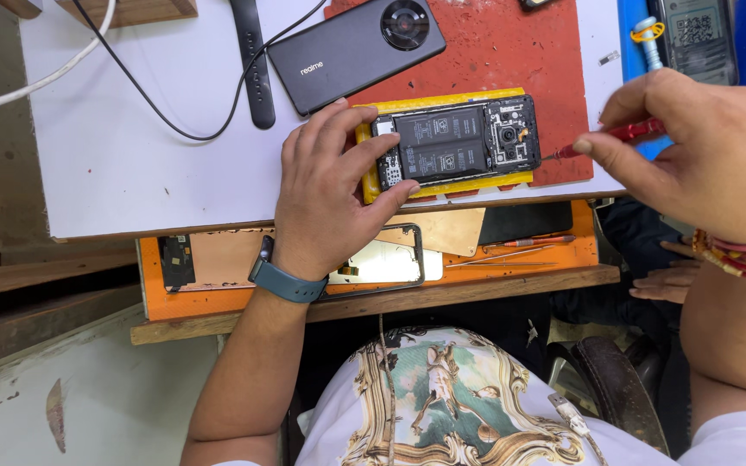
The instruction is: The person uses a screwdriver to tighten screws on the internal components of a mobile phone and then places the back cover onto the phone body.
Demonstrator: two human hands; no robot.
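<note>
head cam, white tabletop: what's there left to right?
white cable → black watch strap → left hand → opened phone on yellow pad → red screwdriver → right hand

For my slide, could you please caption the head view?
Left hand steadies an opened phone; right hand holds a red screwdriver.
</note>
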